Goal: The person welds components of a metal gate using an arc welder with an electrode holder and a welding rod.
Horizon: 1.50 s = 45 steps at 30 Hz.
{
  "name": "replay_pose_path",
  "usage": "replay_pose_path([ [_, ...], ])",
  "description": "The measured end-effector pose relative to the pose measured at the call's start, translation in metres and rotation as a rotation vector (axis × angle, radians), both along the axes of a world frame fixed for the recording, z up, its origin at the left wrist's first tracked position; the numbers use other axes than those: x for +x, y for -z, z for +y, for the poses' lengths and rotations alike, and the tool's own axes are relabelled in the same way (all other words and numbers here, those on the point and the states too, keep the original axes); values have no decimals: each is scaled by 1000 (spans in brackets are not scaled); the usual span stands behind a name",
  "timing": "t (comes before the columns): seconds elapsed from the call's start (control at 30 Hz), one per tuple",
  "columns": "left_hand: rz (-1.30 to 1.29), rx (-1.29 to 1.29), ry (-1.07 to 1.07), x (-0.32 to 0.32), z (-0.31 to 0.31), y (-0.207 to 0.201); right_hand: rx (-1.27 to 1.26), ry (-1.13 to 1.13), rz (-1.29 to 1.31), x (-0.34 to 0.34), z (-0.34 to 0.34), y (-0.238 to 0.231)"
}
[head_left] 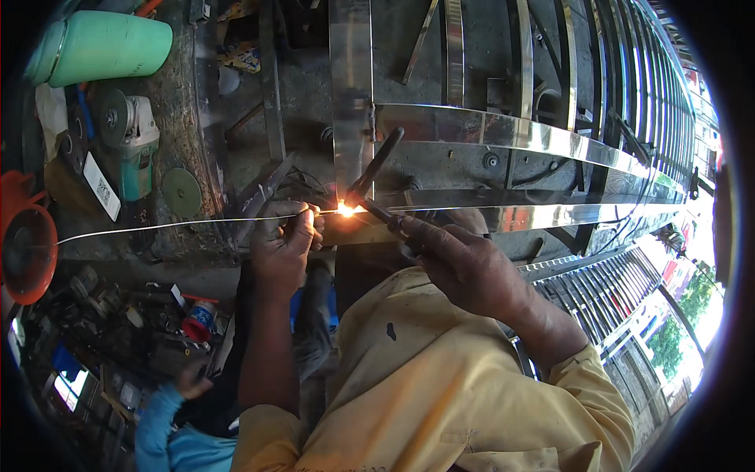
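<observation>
Between the thumb and fingers of my left hand [287,240] is a thin metal filler rod [169,225], its long tail reaching left over the bench. My right hand [464,263] is wrapped around a black TIG welding torch [379,169] whose long back cap sticks up and away. At the torch's tip a bright arc [346,209] glows, and the rod's end meets it. The glow sits on a joint of the shiny metal frame, where an upright flat bar [351,86] meets a lengthwise bar [550,218]. Glare hides the joint itself.
An angle grinder [135,141], a loose grinding disc [182,192] and a green tumbler [110,49] lie on the bench at left, beside an orange fan-like round object [30,244]. Rows of metal bars [566,63] stretch right. Lower left, a person in a blue sleeve [161,425] is close by.
</observation>
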<state>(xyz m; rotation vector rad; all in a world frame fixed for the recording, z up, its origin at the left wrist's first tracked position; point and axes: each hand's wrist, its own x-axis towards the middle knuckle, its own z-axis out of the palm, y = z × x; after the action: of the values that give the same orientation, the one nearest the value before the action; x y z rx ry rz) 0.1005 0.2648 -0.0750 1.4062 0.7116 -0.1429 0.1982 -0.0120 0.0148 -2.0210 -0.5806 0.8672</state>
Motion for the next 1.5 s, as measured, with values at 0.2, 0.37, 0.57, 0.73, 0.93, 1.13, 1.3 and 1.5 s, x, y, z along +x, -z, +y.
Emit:
replay_pose_path([
  [0.2,-105,-54,-39,2,-2,1,-15,-5,-64,1,2,-2],
  [0.37,-51,-56,-27,4,-2,-2,-46,-21,-23,-1,1,-1],
  [0.57,-86,-13,-30,-2,0,5,-20,-6,-10,-1,1,1],
  [0.73,-82,-61,-30,3,-1,-1,2,29,-41,-1,4,-1],
  [0.93,-44,-45,-20,3,-1,-3,-68,-37,-10,-1,1,-3],
  [1.13,-57,-71,-44,2,-3,-1,-36,-32,-63,-2,2,2],
  [1.3,-78,-1,4,-1,1,4,-50,-26,11,0,4,0],
  [1.5,-89,-57,-5,1,1,0,-6,-17,-68,3,3,-1],
])
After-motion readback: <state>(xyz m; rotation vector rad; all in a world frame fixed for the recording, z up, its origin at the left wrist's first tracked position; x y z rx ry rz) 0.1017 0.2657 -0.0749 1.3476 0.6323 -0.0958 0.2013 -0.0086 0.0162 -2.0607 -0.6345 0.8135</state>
